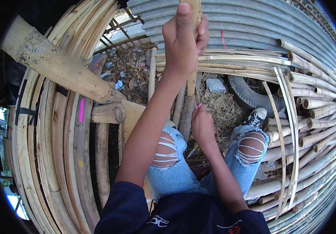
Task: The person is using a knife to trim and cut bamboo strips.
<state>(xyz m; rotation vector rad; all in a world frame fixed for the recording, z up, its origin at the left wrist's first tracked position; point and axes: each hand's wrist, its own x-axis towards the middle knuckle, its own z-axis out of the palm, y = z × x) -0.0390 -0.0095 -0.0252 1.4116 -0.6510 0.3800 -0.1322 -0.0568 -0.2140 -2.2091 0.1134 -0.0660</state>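
At top centre, the left hand (184, 43) has its fingers clamped on a bamboo strip (191, 84), which runs from the top edge down to mid-frame. Near its lower end, the right hand (203, 124) has fingers curled together on a mostly hidden pink-marked thing (199, 105). A tyre (240, 89) lies right of centre.

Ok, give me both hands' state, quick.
Left hand: closed, holding a bamboo strip.
Right hand: closed on a small pink thing, too unclear to identify.

There is one held bamboo strip (191, 82), one tyre (243, 93) and over ten poles (320, 123).
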